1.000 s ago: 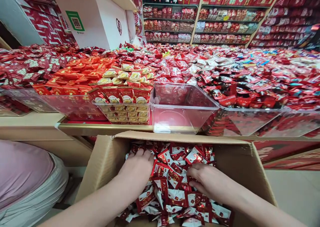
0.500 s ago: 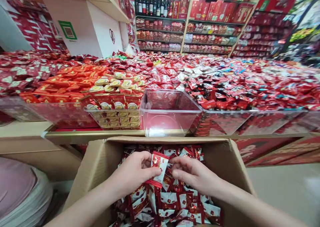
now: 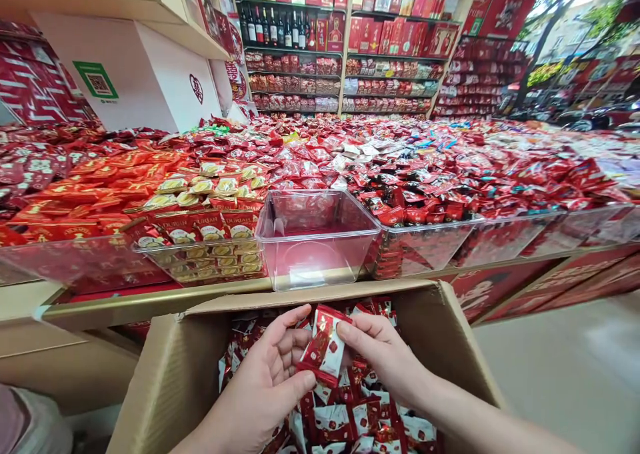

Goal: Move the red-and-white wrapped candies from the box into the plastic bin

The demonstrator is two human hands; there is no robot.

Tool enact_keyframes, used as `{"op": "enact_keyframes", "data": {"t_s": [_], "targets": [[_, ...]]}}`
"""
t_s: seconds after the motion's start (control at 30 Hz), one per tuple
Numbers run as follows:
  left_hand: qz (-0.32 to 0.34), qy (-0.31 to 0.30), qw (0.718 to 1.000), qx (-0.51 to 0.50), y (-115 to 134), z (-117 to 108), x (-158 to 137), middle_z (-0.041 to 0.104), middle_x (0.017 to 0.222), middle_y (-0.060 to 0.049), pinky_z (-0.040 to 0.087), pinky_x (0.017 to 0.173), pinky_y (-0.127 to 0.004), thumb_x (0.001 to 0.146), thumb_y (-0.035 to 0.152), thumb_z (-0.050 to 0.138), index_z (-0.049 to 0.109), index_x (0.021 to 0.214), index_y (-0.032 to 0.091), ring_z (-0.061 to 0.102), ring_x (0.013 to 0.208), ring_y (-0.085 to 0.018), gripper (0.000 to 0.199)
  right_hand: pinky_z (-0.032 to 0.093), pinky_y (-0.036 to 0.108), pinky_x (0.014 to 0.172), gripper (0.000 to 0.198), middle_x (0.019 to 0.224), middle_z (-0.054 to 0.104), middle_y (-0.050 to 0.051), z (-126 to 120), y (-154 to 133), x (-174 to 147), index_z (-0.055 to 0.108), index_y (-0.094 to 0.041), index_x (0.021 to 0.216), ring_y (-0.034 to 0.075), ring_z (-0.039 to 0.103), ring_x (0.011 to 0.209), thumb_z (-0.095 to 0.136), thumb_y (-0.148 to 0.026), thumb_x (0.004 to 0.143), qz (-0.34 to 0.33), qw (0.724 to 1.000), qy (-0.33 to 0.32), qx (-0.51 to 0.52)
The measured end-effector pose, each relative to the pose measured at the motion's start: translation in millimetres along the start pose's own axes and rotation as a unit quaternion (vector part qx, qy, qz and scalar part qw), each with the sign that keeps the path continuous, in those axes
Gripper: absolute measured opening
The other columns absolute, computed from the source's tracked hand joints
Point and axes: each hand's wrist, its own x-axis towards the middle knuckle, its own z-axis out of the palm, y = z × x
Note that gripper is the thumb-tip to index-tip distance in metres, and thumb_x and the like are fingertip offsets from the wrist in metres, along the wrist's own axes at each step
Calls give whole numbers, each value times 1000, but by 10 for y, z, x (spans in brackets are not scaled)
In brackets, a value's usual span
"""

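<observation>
So, starting over on the left, we have orange-red foil packets [image 3: 85, 214] heaped above a see-through bin front [image 3: 107, 264], with the corrugated wall of a brown cardboard box [image 3: 157, 381] below. Next along, red-and-gold packets lettered DURIAN [image 3: 207, 224], stacked in their own bin.

Then it's the left hand [image 3: 275, 374], over the box: a wide cup, palm toward the middle, thumb and forefinger well apart. Its thumb tip is right at the lower left corner of a small, flat, shiny red-and-white packet [image 3: 326, 347], the curled fingers close by its left edge; whether they bear any of it, you can't tell. That packet sits between the two hands, tilted, above a heap of similar red-and-white packets [image 3: 333, 421] in the box. Behind, a transparent plastic tub with flared sides [image 3: 320, 267].

And on to the right hand [image 3: 387, 351], where the grip is narrow: a pinch, thumb over the packet's upper right edge, fingers mostly hidden behind. So the packet reaches out leftward and down from that pinch, toward the left thumb. Farther right, glossy red-and-black packets [image 3: 425, 204] pile up high.
</observation>
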Motion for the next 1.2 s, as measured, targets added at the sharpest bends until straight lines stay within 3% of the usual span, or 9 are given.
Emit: {"op": "enact_keyframes", "data": {"t_s": [0.27,0.4,0.5,0.6,0.83,0.93,1.07,1.13,1.2], "targets": [[-48,44,998,-5,24,117,-24,67,87,-3,45,65,-25,74,32,61,42,112,21,60,73,-13,44,32,21,52,33,55,54,-1,-37,46,25,60,-11,67,7,43,51,56,-42,78,-8,998,21,54],[-50,40,993,94,-11,61,0,60,69,4,41,58,-24,83,30,46,36,111,20,53,63,-11,32,37,21,56,27,65,59,-1,-1,37,9,61,-14,76,8,47,58,64,-41,71,17,999,22,29],[-22,24,967,252,-16,19,-37,53,64,6,38,60,-25,84,32,41,35,109,25,46,60,-12,26,39,21,63,31,77,62,-1,9,10,18,61,-18,90,9,52,67,69,-37,67,27,999,7,34],[28,27,943,331,0,16,-94,50,62,7,37,60,-25,85,33,37,36,107,27,45,60,-13,22,38,21,61,24,64,60,-2,10,-4,20,64,-15,74,7,49,60,70,-36,65,45,998,-20,27],[94,30,947,307,104,5,-190,51,62,5,41,59,-23,85,37,35,38,99,26,51,60,-13,18,34,20,51,28,55,59,-1,60,-44,-58,60,-12,61,5,45,48,75,-35,57,115,992,-35,24],[132,37,931,338,162,-160,-239,52,65,7,42,57,-20,86,37,34,36,106,30,51,58,-10,21,31,19,46,32,52,56,-2,33,-313,-37,60,-11,63,5,42,45,74,-39,57,118,991,-51,-34],[185,203,888,370,296,-525,-264,58,82,7,43,68,-14,79,40,51,40,111,37,55,76,-10,34,37,20,51,25,59,60,0,-41,-961,140,63,-14,67,7,49,52,70,-38,64,-31,993,-8,-111],[164,254,903,304,419,-631,-227,61,94,5,45,72,-12,73,45,57,47,105,35,57,85,-11,35,39,20,51,21,62,61,0,-8,-1227,265,63,-16,70,8,51,54,69,-36,65,-91,987,24,-128],[162,233,935,212,573,-618,-160,64,95,3,48,71,-15,71,53,56,51,103,32,59,83,-13,39,40,21,50,18,61,61,0,112,-1349,376,63,-17,70,8,51,53,69,-33,65,-105,985,5,-137]]}}
